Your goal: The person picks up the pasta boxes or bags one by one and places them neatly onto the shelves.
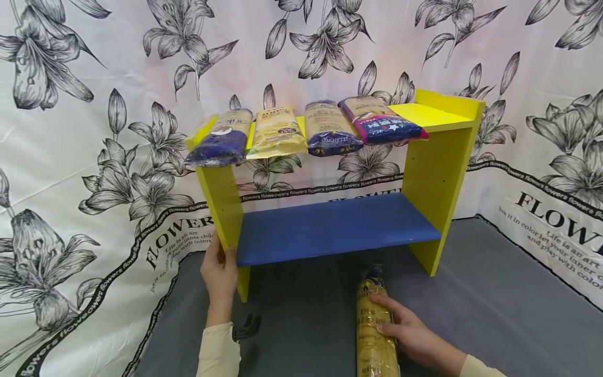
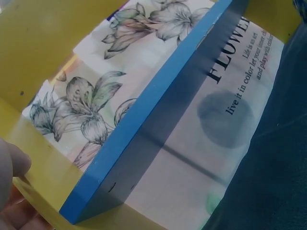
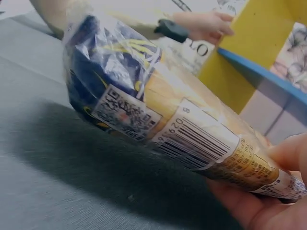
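My right hand grips a long bag of spaghetti by its side, in front of the shelf's lower opening. In the right wrist view the spaghetti bag shows a barcode, a QR code and a dark blue end, tilted just over the grey cloth. My left hand holds the edge of the yellow side panel of a small shelf unit, thumb in front and fingers behind. The blue middle board of the unit bears nothing. In the left wrist view only part of the left hand shows.
On the yellow top board lie several pasta bags: a blue one, a yellow one, a spaghetti bag and a pink-and-blue one. Flower-print cloth hangs behind. Grey cloth covers the table.
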